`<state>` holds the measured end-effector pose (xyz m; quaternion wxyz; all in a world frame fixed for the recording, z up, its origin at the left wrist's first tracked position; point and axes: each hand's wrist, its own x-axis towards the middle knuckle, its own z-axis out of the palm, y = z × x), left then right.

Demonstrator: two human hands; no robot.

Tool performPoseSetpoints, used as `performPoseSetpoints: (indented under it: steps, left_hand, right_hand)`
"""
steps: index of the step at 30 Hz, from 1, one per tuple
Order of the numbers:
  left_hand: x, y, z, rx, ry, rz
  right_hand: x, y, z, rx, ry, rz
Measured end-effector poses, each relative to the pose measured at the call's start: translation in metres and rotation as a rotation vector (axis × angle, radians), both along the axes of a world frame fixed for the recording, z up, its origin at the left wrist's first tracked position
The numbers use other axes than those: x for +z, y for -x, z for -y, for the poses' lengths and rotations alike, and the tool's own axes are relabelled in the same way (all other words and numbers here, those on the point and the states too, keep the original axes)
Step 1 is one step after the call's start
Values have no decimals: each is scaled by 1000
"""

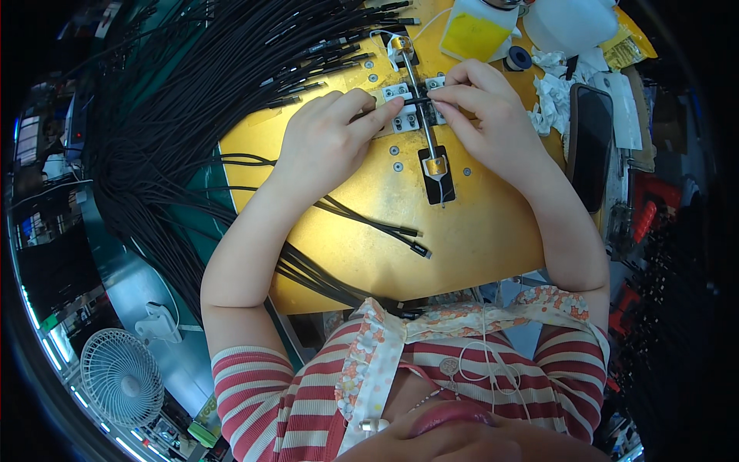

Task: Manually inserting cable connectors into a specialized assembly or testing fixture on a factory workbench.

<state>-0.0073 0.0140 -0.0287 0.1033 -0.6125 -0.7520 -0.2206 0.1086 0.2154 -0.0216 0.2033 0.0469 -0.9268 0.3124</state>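
My left hand (325, 140) and my right hand (496, 123) meet over a small metal fixture (405, 122) at the far middle of a golden board. Between their fingertips runs a short dark piece that looks like a black cable (416, 101), lying across the fixture. Both hands are closed in a pinch on its two sides; what lies under the fingers is hidden. A clear tube (428, 137) with brass-coloured end holders spans the fixture lengthwise and passes by the black piece. Left of my left hand lies a large bundle of black cables (177, 115) with connector ends.
Loose black cables (377, 225) cross the golden board (462, 239) near my left forearm. To the right are crumpled white tissues (550, 100), a phone (590, 142) and a dark spool (518, 58). A bottle with a yellow label (473, 35) stands behind. A white fan (122, 377) is at lower left.
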Motion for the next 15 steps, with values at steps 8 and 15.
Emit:
performPoseSetpoints:
  steps: [8,15]
  left_hand:
    - [3,4,2,-23,12,133]
    - [15,4,9,-15,138,295]
  right_hand:
    - [4,-2,1,47,-14,-16]
    - [2,-5,1,91,60,36]
